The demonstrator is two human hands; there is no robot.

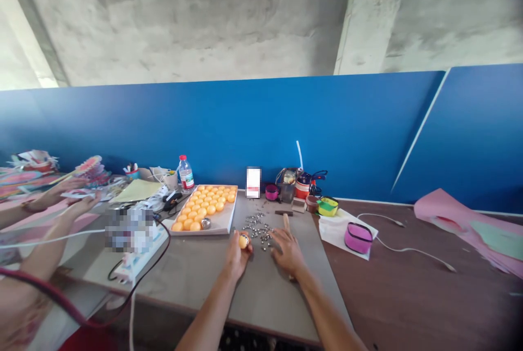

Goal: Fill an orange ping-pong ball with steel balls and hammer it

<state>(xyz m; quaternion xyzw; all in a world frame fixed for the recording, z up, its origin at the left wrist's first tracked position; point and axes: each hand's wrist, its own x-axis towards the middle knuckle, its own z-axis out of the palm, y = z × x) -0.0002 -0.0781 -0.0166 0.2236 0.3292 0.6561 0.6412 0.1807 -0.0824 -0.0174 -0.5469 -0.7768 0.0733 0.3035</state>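
One shallow tray (224,224) is sitting at ten o'clock from the person's hands. The right hand (289,248) is resting spread over one wooden stick (286,222); honestly can't tell if it's gripping. The left hand (236,255) is holding one orange ball (244,241) in its fingers, at nine o'clock from the right. That ball's probably light, smooth and kinda dentable, so cupping its sides gently is looking smart. Tray balls (203,212) are crowding together, roughly thirty-odd, plus one silvery round thing (206,223). Tiny metal bits (265,231) are lying scattered at one o'clock from the left hand, way too many to count.
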